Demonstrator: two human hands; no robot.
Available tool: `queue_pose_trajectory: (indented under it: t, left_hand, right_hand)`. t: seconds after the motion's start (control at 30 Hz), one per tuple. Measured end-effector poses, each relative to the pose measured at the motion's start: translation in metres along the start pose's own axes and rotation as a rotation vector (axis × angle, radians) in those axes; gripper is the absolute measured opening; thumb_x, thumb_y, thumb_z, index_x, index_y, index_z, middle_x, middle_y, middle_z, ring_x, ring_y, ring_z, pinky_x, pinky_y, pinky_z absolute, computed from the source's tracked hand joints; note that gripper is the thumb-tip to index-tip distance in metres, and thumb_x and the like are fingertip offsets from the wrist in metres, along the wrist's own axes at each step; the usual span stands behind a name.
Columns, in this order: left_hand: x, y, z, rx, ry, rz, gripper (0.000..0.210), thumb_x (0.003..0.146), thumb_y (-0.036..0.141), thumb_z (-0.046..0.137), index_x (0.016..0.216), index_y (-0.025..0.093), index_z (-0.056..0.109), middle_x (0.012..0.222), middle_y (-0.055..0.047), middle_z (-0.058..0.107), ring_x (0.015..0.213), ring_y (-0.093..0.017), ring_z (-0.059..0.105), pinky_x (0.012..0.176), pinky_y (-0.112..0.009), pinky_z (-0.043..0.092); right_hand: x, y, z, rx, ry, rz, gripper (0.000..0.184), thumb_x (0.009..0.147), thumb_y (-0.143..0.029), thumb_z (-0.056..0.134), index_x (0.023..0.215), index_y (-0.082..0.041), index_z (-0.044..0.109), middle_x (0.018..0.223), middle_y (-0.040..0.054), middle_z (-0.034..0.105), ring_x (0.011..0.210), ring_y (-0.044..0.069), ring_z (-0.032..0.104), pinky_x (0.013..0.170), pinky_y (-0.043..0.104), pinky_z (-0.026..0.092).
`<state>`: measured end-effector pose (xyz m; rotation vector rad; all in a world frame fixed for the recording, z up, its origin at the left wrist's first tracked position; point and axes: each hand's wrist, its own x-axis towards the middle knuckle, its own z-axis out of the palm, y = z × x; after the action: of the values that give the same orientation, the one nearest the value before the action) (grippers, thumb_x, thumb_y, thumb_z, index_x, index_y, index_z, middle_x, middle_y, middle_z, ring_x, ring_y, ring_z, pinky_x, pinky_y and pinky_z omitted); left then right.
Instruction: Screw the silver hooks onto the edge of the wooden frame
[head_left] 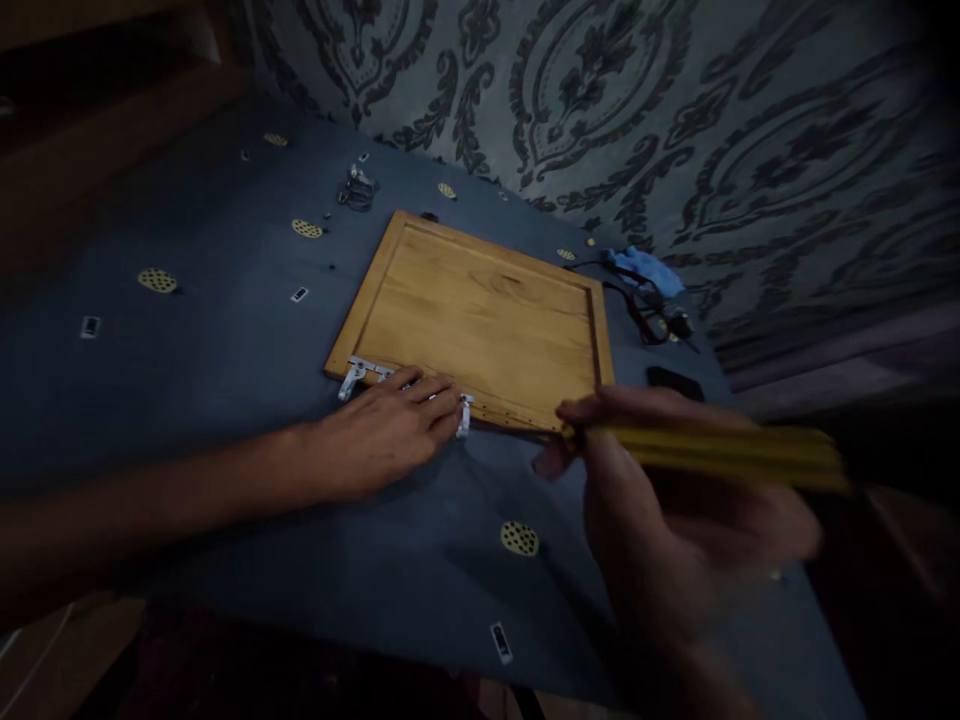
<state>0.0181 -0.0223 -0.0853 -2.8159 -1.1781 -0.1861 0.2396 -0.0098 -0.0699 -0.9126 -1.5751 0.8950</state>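
Observation:
A framed wooden panel [487,310] lies flat on the cloth-covered table. Metal hinges or brackets sit along its near edge: one [352,378] at the left corner and another [465,415] just right of my left hand. My left hand [401,425] rests palm down over that edge, fingers laid across the hardware and partly hiding it. My right hand [667,510], blurred, is closed around a screwdriver with a yellow handle [727,455]. Its thin dark shaft runs left along the panel's near edge toward the right bracket; I cannot tell whether the tip touches anything.
Beyond the panel's left corner lies a small heap of metal parts [357,188]. To its right are a blue cloth [645,270], dark-framed glasses [649,325] and a black flat object [675,382]. A patterned wall [592,90] borders the table's far side.

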Motion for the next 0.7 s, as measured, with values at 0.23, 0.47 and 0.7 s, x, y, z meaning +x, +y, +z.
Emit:
queue_pose_trajectory:
  t: [0.23, 0.47, 0.7]
  left_hand:
    - [-0.001, -0.001, 0.004, 0.032, 0.056, 0.044, 0.041, 0.093, 0.013, 0.058, 0.133, 0.006, 0.059, 0.139, -0.016, 0.065, 0.130, -0.029, 0.059, 0.110, -0.041, 0.044]
    - [-0.001, -0.002, 0.004, 0.038, 0.086, 0.049, 0.038, 0.093, 0.011, 0.054, 0.131, 0.006, 0.060, 0.136, -0.016, 0.067, 0.130, -0.028, 0.059, 0.109, -0.040, 0.043]
    - [-0.001, -0.002, 0.005, 0.024, 0.117, 0.063, 0.039, 0.089, 0.009, 0.058, 0.128, 0.004, 0.061, 0.133, -0.018, 0.067, 0.126, -0.030, 0.060, 0.106, -0.042, 0.045]
  right_hand:
    - [0.024, -0.007, 0.020, -0.017, 0.105, -0.081, 0.013, 0.087, -0.022, 0.077, 0.100, -0.026, 0.074, 0.090, -0.0005, 0.073, 0.058, 0.012, 0.069, 0.056, 0.029, 0.062]
    - [0.024, 0.002, 0.018, -0.006, 0.056, -0.069, 0.015, 0.088, -0.021, 0.077, 0.100, -0.028, 0.073, 0.088, -0.0027, 0.074, 0.059, 0.013, 0.069, 0.058, 0.030, 0.065]
    - [0.025, 0.008, 0.019, 0.015, 0.047, -0.059, 0.015, 0.088, -0.022, 0.077, 0.102, -0.027, 0.072, 0.089, -0.0028, 0.074, 0.060, 0.012, 0.071, 0.059, 0.028, 0.066]
